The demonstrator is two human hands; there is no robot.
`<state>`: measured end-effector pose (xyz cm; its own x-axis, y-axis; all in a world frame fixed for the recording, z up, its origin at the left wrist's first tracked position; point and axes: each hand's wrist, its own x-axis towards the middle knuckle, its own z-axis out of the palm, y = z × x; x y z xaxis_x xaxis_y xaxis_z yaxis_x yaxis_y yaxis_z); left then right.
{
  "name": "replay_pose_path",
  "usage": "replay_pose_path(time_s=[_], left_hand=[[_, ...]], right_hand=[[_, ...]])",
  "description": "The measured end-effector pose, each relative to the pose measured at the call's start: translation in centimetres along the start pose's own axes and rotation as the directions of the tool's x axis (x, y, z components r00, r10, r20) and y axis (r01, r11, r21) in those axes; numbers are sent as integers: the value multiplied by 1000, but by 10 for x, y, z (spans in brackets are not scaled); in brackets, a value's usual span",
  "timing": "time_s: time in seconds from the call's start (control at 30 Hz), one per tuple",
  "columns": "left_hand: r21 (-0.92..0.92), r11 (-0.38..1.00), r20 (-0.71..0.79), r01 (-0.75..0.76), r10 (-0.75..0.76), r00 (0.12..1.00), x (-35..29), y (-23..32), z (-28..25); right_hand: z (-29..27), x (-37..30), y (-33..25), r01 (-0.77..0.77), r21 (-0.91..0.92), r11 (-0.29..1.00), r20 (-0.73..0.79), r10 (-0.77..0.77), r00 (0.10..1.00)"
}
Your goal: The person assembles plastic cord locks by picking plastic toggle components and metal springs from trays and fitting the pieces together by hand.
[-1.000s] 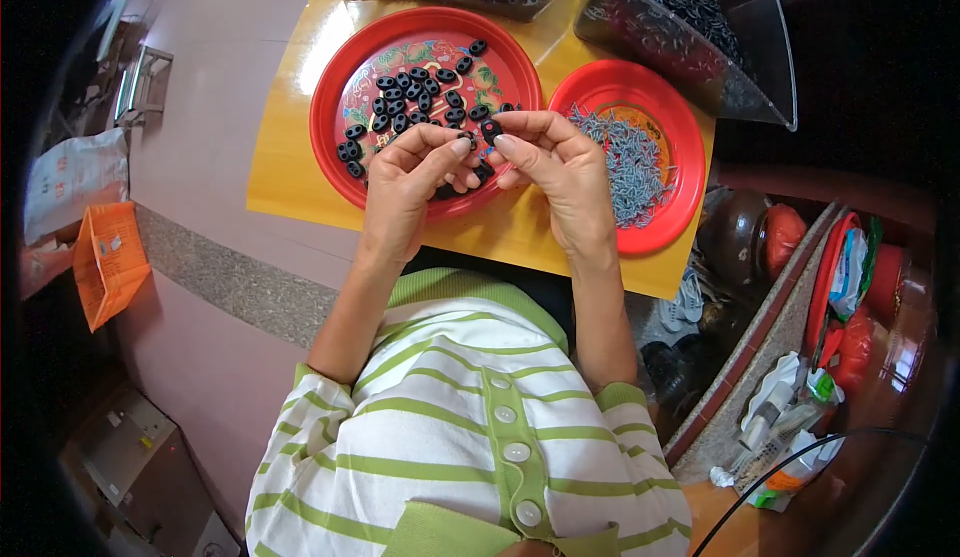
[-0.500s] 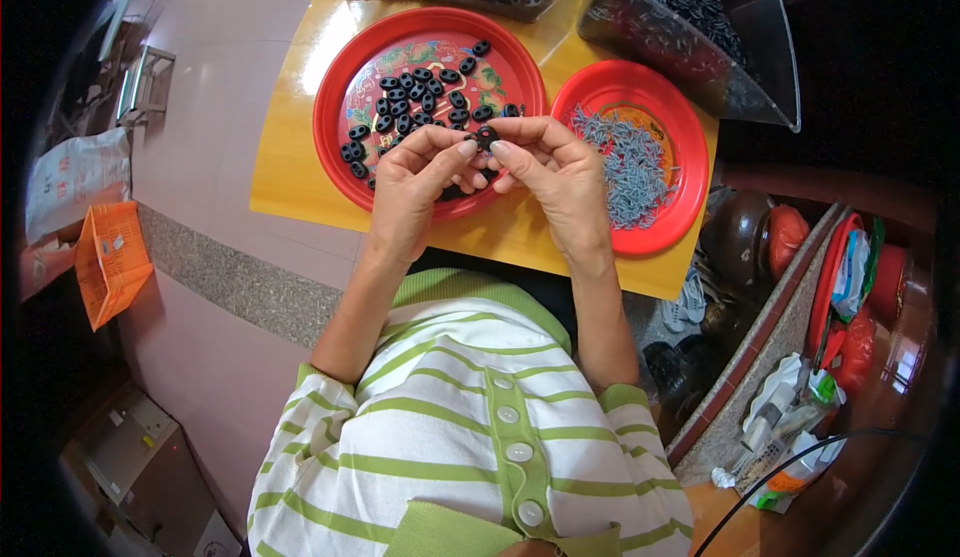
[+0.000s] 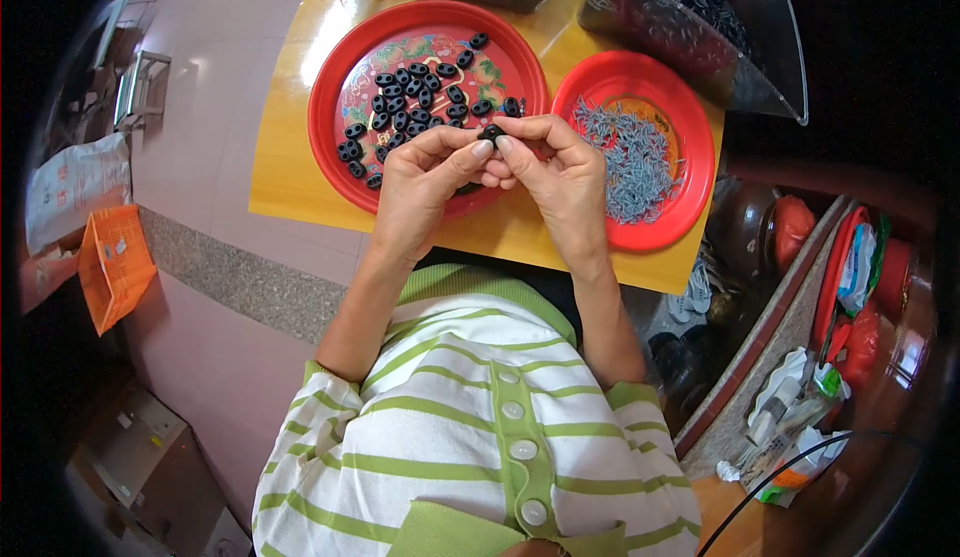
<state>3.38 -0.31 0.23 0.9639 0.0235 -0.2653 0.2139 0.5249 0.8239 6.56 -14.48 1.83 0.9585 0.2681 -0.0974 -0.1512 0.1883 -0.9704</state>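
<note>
Between the fingertips of both hands is a small black two-holed plastic piece (image 3: 491,133), partly covered by the thumbs. My left hand (image 3: 432,175) pinches it from the left and my right hand (image 3: 556,169) from the right, the fingertips meeting. They are over the near right rim of a large red round tray (image 3: 328,162) with a printed floor. Many similar black oval pieces (image 3: 403,102) lie loose in that tray. To the right, a smaller red plate (image 3: 690,192) holds a heap of thin grey screws or pins (image 3: 632,169).
Two clear plastic bins (image 3: 700,52) of small dark parts stand at the table's far side. The yellow table (image 3: 290,182) ends just in front of my body. Jars and bags (image 3: 790,232) crowd the lower right; an orange paper bag (image 3: 115,262) stands at left.
My fingertips have closed in tighter around the black piece, and the two thumbs now sit nearer each other. The trays and their contents look the same, with a slight shift of view.
</note>
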Motion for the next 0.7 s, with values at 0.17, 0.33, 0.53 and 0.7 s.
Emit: replay_pose_path(time_s=[0.17,0.33,0.53,0.7], left_hand=[[-94,995,25,-30,32,999,1,6,4],[-226,972,6,-69,73,997,-1,-4,-3],[-359,933,-70,11,-39,997,-3,-9,2],[-351,935,-33,43,-59,998,-7,-9,5]], right_hand=[[2,3,-8,43,-125,991,4,-43,999],[11,0,-5,105,-202,974,-4,-108,994],[11,0,-1,253,-389,886,-9,-278,961],[7,-1,-5,361,-489,794,61,-381,922]])
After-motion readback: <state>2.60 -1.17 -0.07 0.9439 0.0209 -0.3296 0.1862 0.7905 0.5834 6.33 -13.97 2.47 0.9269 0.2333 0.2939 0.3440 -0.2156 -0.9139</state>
